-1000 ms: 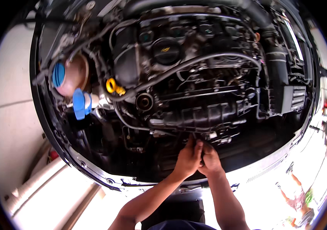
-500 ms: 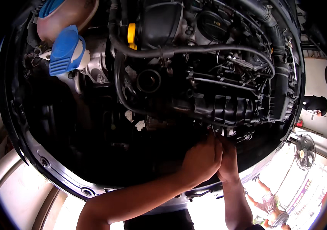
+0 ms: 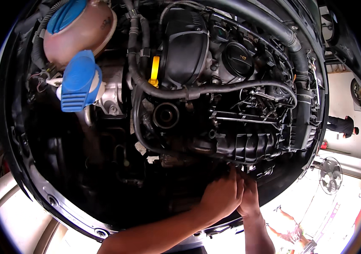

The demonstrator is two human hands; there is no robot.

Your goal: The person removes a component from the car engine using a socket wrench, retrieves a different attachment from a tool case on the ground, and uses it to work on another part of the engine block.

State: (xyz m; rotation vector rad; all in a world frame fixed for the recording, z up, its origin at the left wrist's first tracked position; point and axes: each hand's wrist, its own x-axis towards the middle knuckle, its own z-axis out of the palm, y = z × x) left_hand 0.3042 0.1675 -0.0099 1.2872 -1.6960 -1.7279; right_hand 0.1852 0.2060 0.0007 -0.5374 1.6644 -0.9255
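The engine bay [image 3: 32, 178] fills the view, its front rim curving along the lower left. At the upper left sits the coolant tank [image 3: 88, 30], and just below it the washer-fluid cap [image 3: 79, 81]. To the right of these stands the dipstick handle [image 3: 155, 71], beside the engine cover [image 3: 186, 46]. The oil filler cap [image 3: 239, 59] lies further right. A hose [image 3: 231, 87] runs across below both. The intake manifold [image 3: 248, 146] sits lower right. Directly beneath its front edge the left hand [image 3: 222, 195] and right hand [image 3: 249, 198] press together, touching. A standing fan [image 3: 330, 174] is outside the bay, far right.
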